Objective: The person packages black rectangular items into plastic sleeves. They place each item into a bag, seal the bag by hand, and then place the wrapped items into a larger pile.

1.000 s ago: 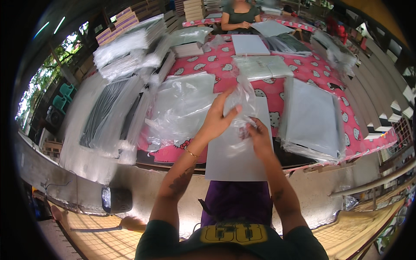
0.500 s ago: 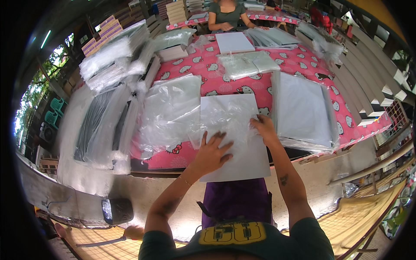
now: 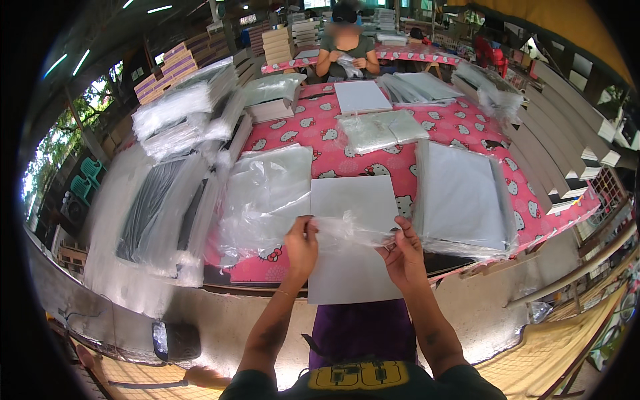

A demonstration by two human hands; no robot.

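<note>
Between my two hands a clear plastic bag (image 3: pixel 350 229) is stretched sideways above a white board (image 3: pixel 353 277). My left hand (image 3: pixel 303 250) is closed, pinching the bag's left end. At the opposite end my right hand (image 3: pixel 404 257) pinches it too, palm turned partly up. The board lies in front of me, its near end reaching past the table edge. To its left a pile of clear plastic bags (image 3: pixel 267 197) rests on the table. A stack of plastic-wrapped white sheets (image 3: pixel 463 190) is on its right.
A pink patterned cloth covers the table (image 3: pixel 307 138). Farther back are a flat plastic packet (image 3: pixel 385 131) and another white board (image 3: pixel 362 97). Tall wrapped stacks (image 3: pixel 177 110) stand at left, long grey stacks (image 3: pixel 560 140) at right. Across the table a person (image 3: pixel 347 50) handles plastic.
My hands have lifted the plastic off the board and now hold it taut between them. The left hand has gone from spread to pinching. The person opposite has raised both hands with plastic.
</note>
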